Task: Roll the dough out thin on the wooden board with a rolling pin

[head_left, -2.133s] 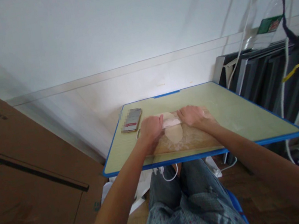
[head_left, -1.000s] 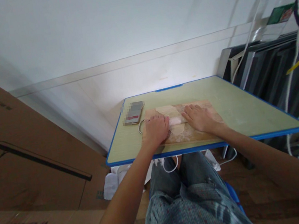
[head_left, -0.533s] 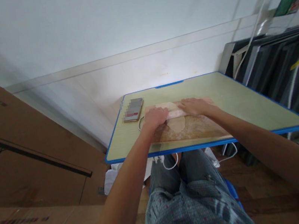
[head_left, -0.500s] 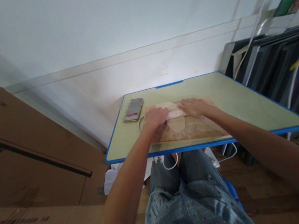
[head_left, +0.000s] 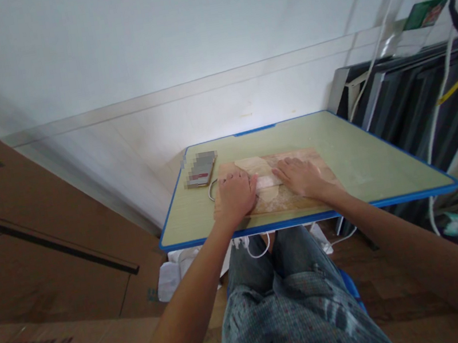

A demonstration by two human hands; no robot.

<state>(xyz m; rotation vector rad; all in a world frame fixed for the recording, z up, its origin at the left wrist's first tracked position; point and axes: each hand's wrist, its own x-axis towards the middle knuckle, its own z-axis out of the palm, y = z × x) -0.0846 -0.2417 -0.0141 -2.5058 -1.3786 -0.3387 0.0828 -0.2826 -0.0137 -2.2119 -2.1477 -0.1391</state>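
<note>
A pale, floured rolling pin (head_left: 269,181) lies crosswise between my hands, over a thin sheet of dough (head_left: 254,166) that shows beyond it and on the near side. The dough rests on a wooden board (head_left: 319,167) dusted with flour. My left hand (head_left: 236,194) covers the pin's left end, its thumb along the inner side. Over the right end lies my right hand (head_left: 299,176), palm down, fingers bent lightly forward. Both ends of the pin are hidden under the hands.
The board lies on a pale green table (head_left: 368,172) with a blue edge. A phone (head_left: 201,169), partly blurred, lies at its left, beside a metal loop (head_left: 211,190). Large cardboard boxes (head_left: 48,235) stand left; dark panels (head_left: 411,90) lean at the right.
Both hands have drawn the rolling pin toward me, from the board's far part to its middle. More dough now shows beyond the pin and less in front. The view has shifted slightly.
</note>
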